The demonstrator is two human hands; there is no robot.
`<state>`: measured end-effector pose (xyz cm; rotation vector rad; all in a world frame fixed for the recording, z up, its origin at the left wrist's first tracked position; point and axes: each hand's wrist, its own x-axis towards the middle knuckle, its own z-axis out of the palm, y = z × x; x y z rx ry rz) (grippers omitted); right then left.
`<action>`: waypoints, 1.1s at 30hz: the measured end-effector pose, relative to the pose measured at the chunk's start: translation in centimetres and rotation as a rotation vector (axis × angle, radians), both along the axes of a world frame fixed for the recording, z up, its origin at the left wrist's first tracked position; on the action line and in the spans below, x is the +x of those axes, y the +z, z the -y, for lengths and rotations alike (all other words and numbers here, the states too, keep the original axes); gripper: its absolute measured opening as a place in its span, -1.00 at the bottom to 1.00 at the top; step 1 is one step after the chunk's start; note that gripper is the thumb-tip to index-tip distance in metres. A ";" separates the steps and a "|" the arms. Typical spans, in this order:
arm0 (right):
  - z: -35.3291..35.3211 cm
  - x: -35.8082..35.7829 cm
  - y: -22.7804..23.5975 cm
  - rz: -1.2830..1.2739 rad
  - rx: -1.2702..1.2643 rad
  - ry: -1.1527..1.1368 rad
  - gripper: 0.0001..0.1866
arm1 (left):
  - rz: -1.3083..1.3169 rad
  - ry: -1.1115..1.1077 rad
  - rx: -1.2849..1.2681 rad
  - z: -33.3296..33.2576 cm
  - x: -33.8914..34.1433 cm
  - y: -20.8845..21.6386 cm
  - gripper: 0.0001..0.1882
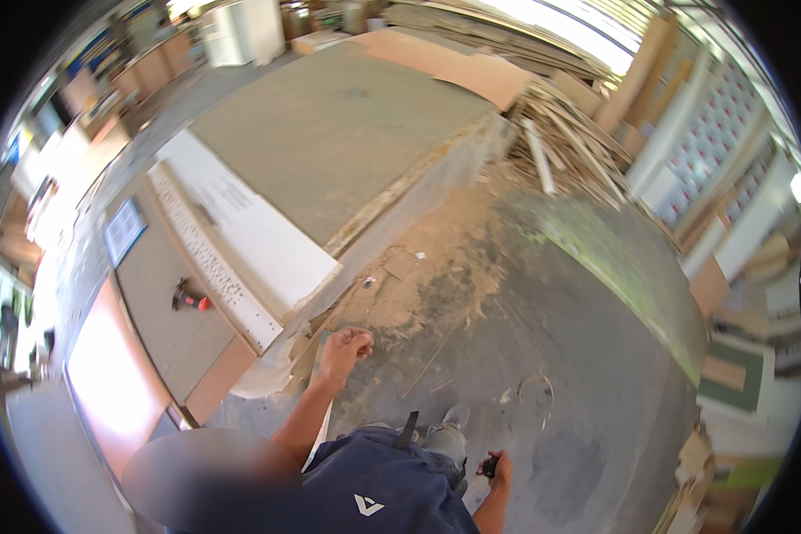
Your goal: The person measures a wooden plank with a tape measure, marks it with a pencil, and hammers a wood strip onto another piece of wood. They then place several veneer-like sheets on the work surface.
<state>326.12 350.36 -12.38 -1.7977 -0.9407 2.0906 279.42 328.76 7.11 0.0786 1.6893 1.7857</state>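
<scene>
My left hand (345, 352) is raised in front of me, near the close end of the bench. Its fingers are curled together, and whatever they may hold cannot be made out. Low at my right side, my right hand (501, 466) is wrapped round a small black object (489, 465) whose kind is unclear. A long pale strip with rows of dark spots (206, 254) lies on the bench, its near end closest to my left hand. Beside it is a long white panel (256, 233). A black and red hand tool (190, 297) rests on the grey-brown board (156, 298).
A large low platform with a dusty brown top (347, 111) stands ahead. Sawdust (445, 258) covers part of the floor (587, 356) beside it. Wood offcuts (565, 147) are heaped at the far right. A blue-edged sheet (125, 231) lies at left; panels (712, 133) lean along the right.
</scene>
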 end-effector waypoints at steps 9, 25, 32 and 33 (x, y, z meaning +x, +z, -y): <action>-18.7 -34.5 6.8 -0.357 0.019 0.886 -0.83 | 0.415 0.751 0.207 -2.3 -4.9 -5.5 -0.84; 2.1 -69.3 6.5 -0.523 -0.136 1.657 -0.72 | 0.410 1.576 0.382 -1.4 -10.3 -9.8 -0.70; 3.0 -72.3 9.1 -0.428 0.101 1.887 -0.78 | 0.403 1.740 0.316 -2.1 -11.9 -10.1 -0.71; 2.2 -72.4 9.9 -0.404 0.082 1.879 -0.78 | 0.404 1.745 0.241 -3.0 -11.2 -8.5 -0.71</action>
